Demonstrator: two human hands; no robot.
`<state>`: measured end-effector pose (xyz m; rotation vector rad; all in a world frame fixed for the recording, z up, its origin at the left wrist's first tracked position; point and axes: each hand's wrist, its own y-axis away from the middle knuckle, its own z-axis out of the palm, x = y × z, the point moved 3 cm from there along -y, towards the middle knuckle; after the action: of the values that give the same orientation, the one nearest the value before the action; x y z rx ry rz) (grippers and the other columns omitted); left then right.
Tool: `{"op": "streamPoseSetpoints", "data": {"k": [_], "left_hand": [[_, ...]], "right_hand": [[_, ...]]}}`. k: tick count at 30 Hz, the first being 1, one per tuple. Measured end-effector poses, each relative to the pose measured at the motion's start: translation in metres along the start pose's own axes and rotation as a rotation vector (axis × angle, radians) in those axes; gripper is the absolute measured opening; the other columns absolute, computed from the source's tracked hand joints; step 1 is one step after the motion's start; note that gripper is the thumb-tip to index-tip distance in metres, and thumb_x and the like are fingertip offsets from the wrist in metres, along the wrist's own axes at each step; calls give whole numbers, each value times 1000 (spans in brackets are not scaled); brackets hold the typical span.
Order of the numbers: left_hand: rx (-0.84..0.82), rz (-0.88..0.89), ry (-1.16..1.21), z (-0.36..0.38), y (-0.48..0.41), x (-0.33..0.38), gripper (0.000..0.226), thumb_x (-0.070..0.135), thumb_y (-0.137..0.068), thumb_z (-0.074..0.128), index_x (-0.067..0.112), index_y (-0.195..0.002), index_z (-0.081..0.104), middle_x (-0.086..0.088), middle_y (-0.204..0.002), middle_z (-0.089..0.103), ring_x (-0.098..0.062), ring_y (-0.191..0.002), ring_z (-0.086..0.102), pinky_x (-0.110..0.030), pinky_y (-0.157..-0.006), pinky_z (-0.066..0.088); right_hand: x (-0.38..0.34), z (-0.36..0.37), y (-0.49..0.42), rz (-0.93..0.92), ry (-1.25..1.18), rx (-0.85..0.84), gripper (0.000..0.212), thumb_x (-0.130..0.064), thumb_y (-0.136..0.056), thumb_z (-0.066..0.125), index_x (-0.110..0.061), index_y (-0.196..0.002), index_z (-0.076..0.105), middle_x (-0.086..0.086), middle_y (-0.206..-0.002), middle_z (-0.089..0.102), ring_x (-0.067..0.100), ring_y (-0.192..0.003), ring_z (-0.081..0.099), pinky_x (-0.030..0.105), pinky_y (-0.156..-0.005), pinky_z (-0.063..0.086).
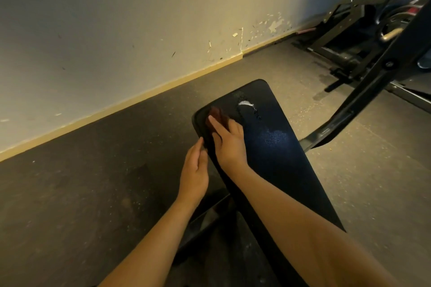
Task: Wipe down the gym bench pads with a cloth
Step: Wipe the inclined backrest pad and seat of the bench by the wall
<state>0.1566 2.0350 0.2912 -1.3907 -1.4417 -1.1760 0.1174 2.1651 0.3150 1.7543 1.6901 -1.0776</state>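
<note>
One blurred dark red cloth [218,115] lies half hidden under the flat right hand [229,144] pressing it onto one bench pad [279,158], with the left hand [194,170] at the pad's edge, its grip unclear.

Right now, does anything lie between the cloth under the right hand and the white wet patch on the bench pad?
Nothing visible does. The dark reddish-brown cloth under the right hand and the white wet patch have only bare black bench pad between them.
</note>
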Motion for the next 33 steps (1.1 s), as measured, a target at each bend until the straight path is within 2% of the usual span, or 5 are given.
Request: {"op": "streamPoseSetpoints", "data": {"k": [4,16,22,26,33], "left_hand": [[-37,-47,28,1,6,3,47,34,-109,37,33,-156,33,14,-159,35,1,-143,33,-28,-117,30],[-30,-99,4,-2,-2,14,44,34,-110,36,30,-154,38,14,-152,38,-1,-137,40,-19,-105,33],[-69,-112,-15,1,5,20,46,31,-110,37,24,-155,36,12,-153,34,2,-133,39,-12,-102,32],[-114,-135,-56,5,17,26,47,30,-109,39,24,-156,34,8,-154,31,-3,-135,38,-23,-110,33],[-175,-29,-227,9,5,34,50,33,-110,37,25,-158,29,20,-166,5,-1,-150,10,-26,-118,25]], "right_hand": [[10,4,42,-73,284,-39,55,-17,-97,59,-35,-147,46,0,-139,47,20,-131,40,38,-100,49],[-14,-21,-8,127,51,-22,49,-18,-102,50,-35,-148,44,-5,-151,35,13,-138,34,38,-114,36],[2,-12,43,5,235,-92,47,-18,-95,56,-34,-140,54,-5,-137,52,15,-120,47,36,-98,50],[5,-18,65,128,53,-168,45,-13,-97,58,-32,-137,56,-9,-131,54,6,-115,52,33,-104,47],[17,-45,34,303,-143,41,46,-11,-100,53,-32,-140,51,-7,-156,22,14,-144,29,36,-118,33]]}}
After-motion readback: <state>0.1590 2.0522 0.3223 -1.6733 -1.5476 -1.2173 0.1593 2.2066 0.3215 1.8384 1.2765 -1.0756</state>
